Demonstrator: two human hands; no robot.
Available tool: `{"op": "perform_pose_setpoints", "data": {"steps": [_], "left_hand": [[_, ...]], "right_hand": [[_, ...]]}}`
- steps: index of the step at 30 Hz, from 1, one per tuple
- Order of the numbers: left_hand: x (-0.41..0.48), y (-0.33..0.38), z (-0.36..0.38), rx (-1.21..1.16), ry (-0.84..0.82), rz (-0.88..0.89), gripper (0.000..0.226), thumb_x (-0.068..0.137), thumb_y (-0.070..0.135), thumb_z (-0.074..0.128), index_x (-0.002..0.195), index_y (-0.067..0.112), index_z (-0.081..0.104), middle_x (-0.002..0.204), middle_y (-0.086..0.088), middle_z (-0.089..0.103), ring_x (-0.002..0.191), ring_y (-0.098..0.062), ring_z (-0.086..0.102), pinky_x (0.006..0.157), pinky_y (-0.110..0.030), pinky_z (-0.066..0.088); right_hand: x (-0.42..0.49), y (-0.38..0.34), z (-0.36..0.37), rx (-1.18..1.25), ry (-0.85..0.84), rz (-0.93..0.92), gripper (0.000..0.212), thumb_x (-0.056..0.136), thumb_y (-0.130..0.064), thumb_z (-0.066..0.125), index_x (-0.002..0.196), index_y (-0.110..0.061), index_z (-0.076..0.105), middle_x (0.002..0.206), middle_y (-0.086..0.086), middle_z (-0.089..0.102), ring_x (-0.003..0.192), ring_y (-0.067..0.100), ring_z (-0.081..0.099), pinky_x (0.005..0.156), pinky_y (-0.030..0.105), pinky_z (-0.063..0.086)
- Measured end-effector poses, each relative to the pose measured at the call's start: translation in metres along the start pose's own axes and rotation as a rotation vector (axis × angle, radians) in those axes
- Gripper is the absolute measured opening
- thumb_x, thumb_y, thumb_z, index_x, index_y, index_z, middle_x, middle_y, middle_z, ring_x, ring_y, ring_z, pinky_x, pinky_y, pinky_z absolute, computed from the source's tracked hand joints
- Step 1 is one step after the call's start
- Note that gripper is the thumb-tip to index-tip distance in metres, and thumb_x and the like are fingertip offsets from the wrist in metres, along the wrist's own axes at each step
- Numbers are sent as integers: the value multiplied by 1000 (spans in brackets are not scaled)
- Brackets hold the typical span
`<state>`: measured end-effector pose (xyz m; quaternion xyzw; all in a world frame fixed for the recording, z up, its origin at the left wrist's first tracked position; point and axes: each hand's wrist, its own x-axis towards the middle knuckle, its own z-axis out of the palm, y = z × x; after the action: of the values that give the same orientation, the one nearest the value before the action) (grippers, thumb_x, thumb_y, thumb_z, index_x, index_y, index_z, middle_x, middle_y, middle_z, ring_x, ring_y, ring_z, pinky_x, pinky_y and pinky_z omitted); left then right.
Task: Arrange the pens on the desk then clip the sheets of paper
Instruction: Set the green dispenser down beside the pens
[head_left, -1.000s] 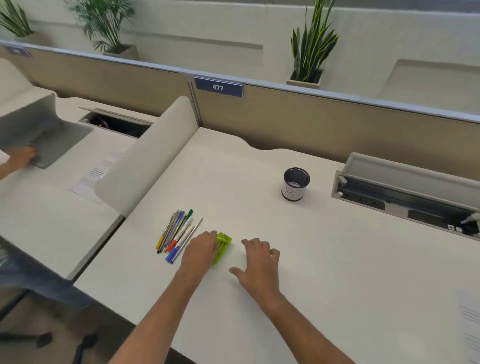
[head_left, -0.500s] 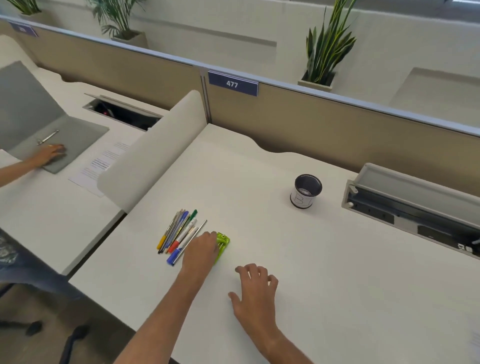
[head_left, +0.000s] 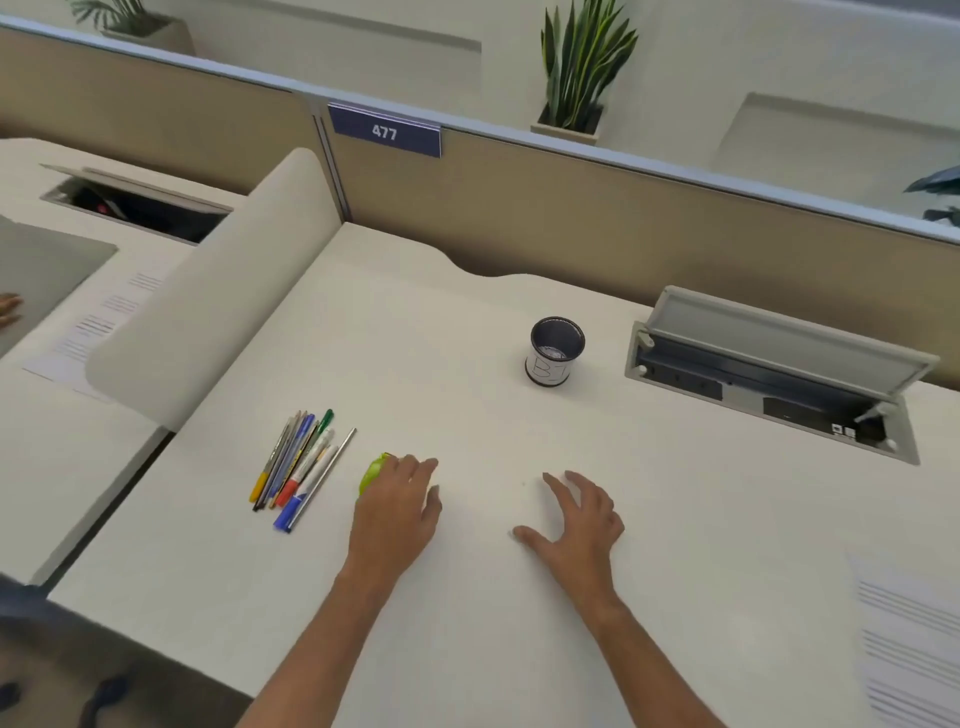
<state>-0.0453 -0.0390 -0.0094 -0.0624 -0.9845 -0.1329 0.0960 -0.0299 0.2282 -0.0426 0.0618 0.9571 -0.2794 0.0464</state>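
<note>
I see a matte white desk (head_left: 467, 322) with a fine-grained surface and a wavy cut-out along its far edge; beige fabric partition panels close it at the back. The pens (head_left: 298, 465) lie side by side in one tight diagonal bundle left of centre, slim cylinders with yellow, red, blue and green parts, and a thin metallic rod at the right edge of the row. My left hand (head_left: 397, 512) lies palm down over a small lime-green glossy plastic object (head_left: 373, 474), just right of the pens and apart from them; the fingers cover most of it, so I cannot tell whether they grip it or merely rest on it. My right hand (head_left: 582, 519) is spread wide and holds nothing; its fingers splay over bare desk, well apart from the left hand. The sheets of paper (head_left: 914, 649), flat, white and printed with blurred lines, lie at the near right edge of the desk. A dark cylindrical mesh cup (head_left: 555, 353) with a white label stands upright towards the back; to its right a rectangular cable tray (head_left: 779, 371) sits recessed in the desk with its grey lid tilted up.
</note>
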Motion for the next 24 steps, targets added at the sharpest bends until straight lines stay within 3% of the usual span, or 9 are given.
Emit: {"op": "perform_pose_setpoints", "data": {"steps": [3,5,8,12,18,20,24], "left_hand": [[-13,27,19,-123,-112,108,26,96,26,56,113,18,74,96,3,70,94,-22,68,57,-35,59],[-24,37,30,-201,-164,69,24,93,25,48,102,19,70,90,4,66,89,-22,69,55,-36,54],[-35,41,45,-197,-171,47,18,84,22,49,93,18,64,84,3,62,79,-24,64,56,-37,48],[-26,39,54,-187,-152,21,14,83,22,49,92,19,59,80,3,60,75,-22,61,50,-37,50],[-15,38,61,-138,-158,6,11,86,23,50,91,18,58,72,3,57,66,-24,60,47,-37,45],[-15,36,65,-122,-157,9,12,86,23,50,93,17,59,73,2,58,67,-25,61,47,-38,47],[-16,35,69,-123,-159,-9,15,87,24,48,95,16,59,74,1,60,69,-26,62,49,-38,47]], "right_hand": [[7,4,0,-10,-77,-70,99,74,-82,76,161,-46,45,175,-9,26,164,23,15,129,50,11],[10,3,4,-35,-91,-130,100,74,-85,73,161,-45,45,178,-9,24,167,23,9,132,56,6],[12,3,10,-66,-45,-175,85,78,-82,73,152,-43,59,176,-7,32,167,23,15,133,58,5],[16,6,19,-40,70,-184,54,83,-67,81,130,-40,78,167,-4,49,161,27,33,130,59,18],[22,14,30,12,167,-171,25,90,-55,80,113,-44,84,156,-11,59,153,25,44,126,56,27],[23,19,35,19,195,-189,36,89,-60,79,120,-43,81,154,-13,60,153,23,45,125,56,28],[24,22,36,53,150,-177,77,81,-68,80,149,-38,58,158,-16,54,158,18,37,130,49,22]]}}
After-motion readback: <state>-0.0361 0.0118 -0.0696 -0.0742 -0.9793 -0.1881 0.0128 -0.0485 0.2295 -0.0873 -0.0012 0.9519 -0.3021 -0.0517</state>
